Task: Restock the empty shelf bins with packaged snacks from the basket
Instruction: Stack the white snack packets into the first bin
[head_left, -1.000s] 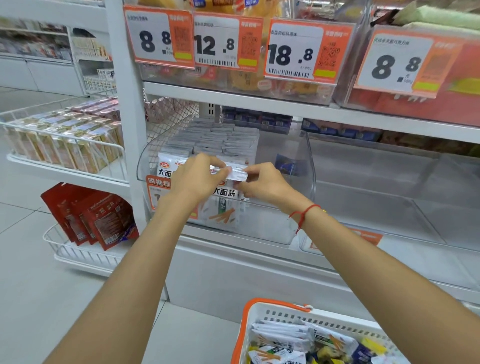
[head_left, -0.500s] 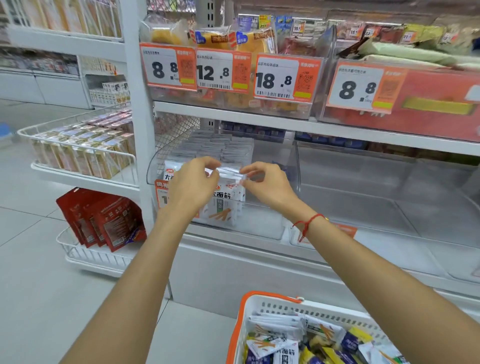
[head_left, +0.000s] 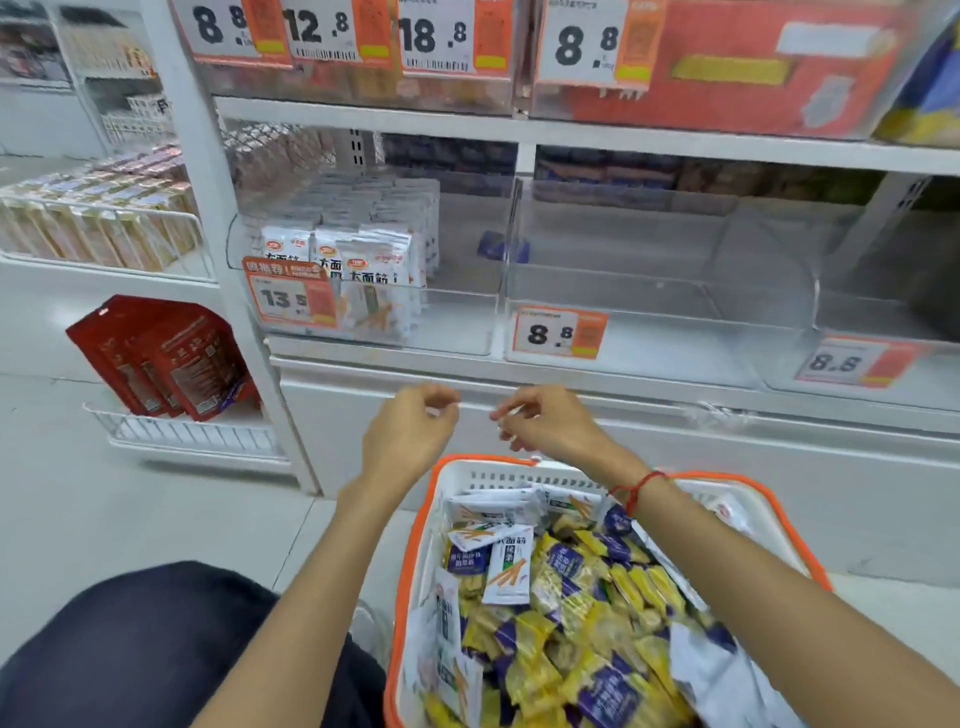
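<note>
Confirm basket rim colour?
Orange rim on a white basket; it shows best in the head view, the only one.

I am looking into a snack aisle of a retail shop, where white shelving (head_left: 623, 137) carries orange price tags (head_left: 560, 332) marked 8.8 and 13.5 on clear plastic bins (head_left: 660, 291), with a shopping basket (head_left: 415, 545) of packaged snacks (head_left: 597, 597) below.
</note>
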